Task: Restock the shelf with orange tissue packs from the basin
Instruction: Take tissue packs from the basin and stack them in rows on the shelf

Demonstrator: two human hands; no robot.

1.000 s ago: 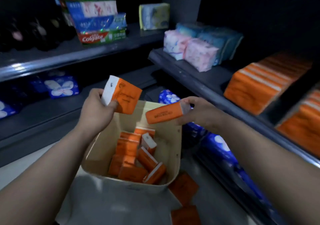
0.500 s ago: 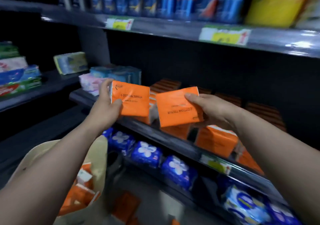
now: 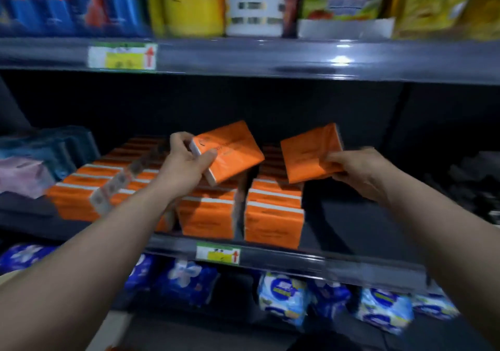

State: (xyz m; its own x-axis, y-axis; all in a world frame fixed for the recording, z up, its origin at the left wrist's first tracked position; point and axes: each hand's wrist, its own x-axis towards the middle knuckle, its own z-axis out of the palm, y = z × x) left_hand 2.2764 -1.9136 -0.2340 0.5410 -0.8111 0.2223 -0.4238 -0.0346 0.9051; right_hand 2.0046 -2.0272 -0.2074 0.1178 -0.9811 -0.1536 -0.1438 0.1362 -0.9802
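Left pack [image 3: 230,153] above stacked rows [image 3: 208,215] on shelf [image 3: 351,223] (right pack [image 3: 308,156] beside).

Dark middle shelf [image 3: 351,215], price label [image 3: 218,254] on front rail. Orange tissue packs [image 3: 273,223] standing on edge in rows running front to back, centre-left. Pink soft pack [image 3: 21,175] and blue packs [image 3: 54,145] at left end. Far right: dark shapes [image 3: 470,177], possibly goods, too blurred.

This is a shop: dark metal shelves [image 3: 357,223] hold many identical goods. Just below the left hand [image 3: 186,166] and the right hand [image 3: 359,172], orange tissue packs [image 3: 273,223] stand in neat rows, with a price label [image 3: 218,253] on the shelf edge under them. High above the hands are a second label [image 3: 122,56] and colourful packages [image 3: 189,2], and far below the hands lie blue wrapped packs [image 3: 284,296].
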